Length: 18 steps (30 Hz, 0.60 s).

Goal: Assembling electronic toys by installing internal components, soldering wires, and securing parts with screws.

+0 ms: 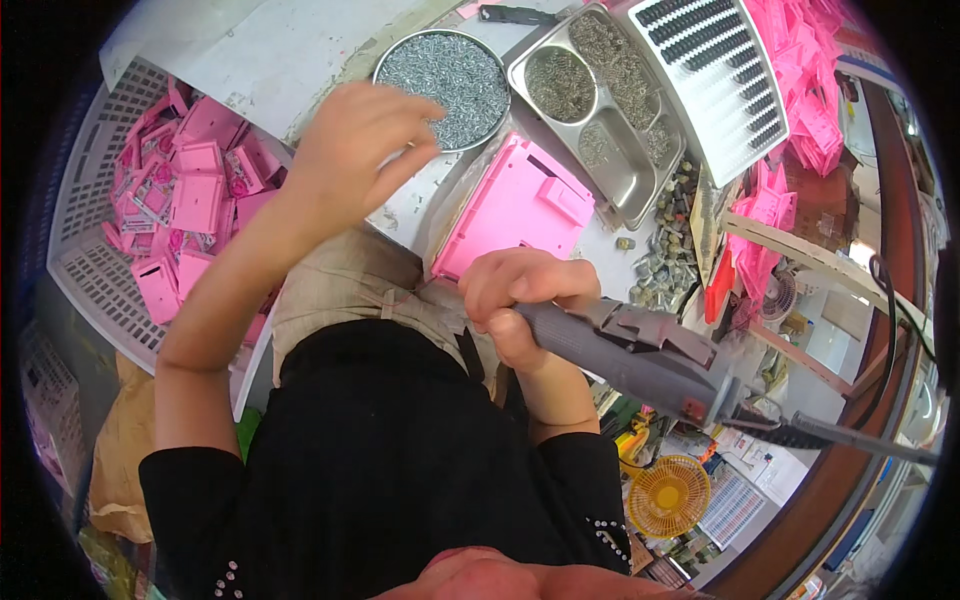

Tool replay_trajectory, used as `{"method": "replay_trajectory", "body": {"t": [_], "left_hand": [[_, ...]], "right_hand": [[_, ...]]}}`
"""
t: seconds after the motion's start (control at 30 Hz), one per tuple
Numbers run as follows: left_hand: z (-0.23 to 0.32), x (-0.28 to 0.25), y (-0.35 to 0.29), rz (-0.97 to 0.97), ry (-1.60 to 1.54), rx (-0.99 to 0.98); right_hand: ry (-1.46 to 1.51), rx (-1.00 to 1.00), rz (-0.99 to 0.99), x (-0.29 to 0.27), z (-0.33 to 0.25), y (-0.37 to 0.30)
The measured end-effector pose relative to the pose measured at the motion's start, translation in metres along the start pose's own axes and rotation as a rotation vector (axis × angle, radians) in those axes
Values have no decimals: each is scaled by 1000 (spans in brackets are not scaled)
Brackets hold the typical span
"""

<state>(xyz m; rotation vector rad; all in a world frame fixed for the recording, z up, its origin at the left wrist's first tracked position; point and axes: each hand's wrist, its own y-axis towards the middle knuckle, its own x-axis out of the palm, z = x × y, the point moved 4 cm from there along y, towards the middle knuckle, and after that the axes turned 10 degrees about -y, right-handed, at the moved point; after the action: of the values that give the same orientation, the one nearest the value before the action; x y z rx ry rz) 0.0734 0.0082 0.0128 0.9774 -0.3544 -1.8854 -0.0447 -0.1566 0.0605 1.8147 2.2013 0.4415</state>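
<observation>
My left hand is at the near left rim of a round metal bowl full of small silvery screws. Its fingers are bent and slightly blurred, with thumb and fingertips apart and nothing visible between them. My right hand is wrapped round a dark grey electric screwdriver, whose cord end points to the right. The screwdriver's tip is hidden behind the hand. Just beyond that hand, a flat pink plastic housing with a raised block lies on the white table, close to my lap.
Pink parts fill a grey plastic basket at left. A compartmented steel tray holds small metal pieces; beside it sits a white rack with rows of black parts. Several small cylindrical pieces lie nearby. A yellow basket is lower right.
</observation>
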Motion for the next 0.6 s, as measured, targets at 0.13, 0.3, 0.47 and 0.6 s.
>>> {"method": "replay_trajectory", "body": {"t": [0.13,0.3,0.47,0.6], "left_hand": [[-8,25,38,-67,-65,153],[-18,43,49,-128,6,93],[-39,31,53,-180,257,-51],[-19,31,49,-116,237,-85]], "right_hand": [[-96,-74,-24,7,9,-2],[-209,-193,-65,15,13,-1],[-51,12,-60,3,14,-4],[31,-174,163,-53,-34,10]]}}
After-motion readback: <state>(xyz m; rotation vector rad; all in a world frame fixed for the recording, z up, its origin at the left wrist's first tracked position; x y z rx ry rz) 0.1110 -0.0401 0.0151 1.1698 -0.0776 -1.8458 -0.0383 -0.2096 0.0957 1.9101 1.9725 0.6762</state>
